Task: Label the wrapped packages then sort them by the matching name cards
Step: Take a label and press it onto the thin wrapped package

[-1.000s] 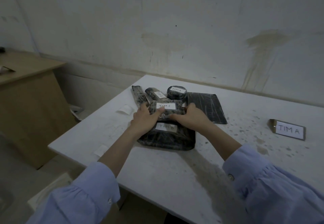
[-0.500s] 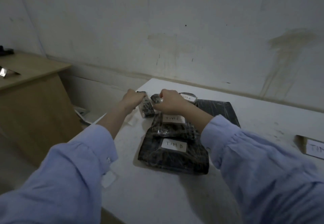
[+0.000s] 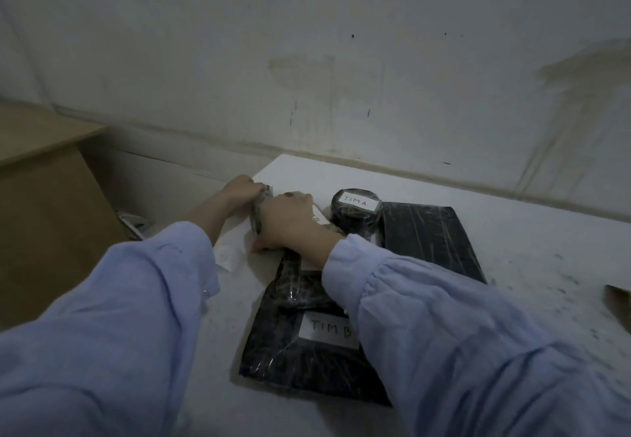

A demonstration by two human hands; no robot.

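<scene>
Slim wrapped package (image 3: 261, 209): centre-left of the frame, at the table's far left corner. No label shows on it, so it is probably the one being labelled.
Left hand (image 3: 239, 190): fingers curled round the package's far end, apparently to steady it.
Right hand (image 3: 290, 223): curled over the package's near side, thumb down by the table. Whether it presses a sticker cannot be told.
Neighbouring package (image 3: 317, 218): half hidden under the right hand, its label ending in "B".
Round package (image 3: 355, 211): centre, marked "TIM A".
Flat package (image 3: 430, 242): right of centre, no label in view.
Middle package (image 3: 293, 286): beneath the right forearm, label hidden.
Large package (image 3: 300, 361): lower centre, marked "TIM B".
Count: six wrapped packages, three of them with visible labels.
Blank label slips (image 3: 228, 255): beside the left sleeve, within reach.
Name card (image 3: 618, 300): one, at the right edge, text cropped.
Table (image 3: 512, 228): white and speckled.
Wooden desk (image 3: 41, 197): left.
</scene>
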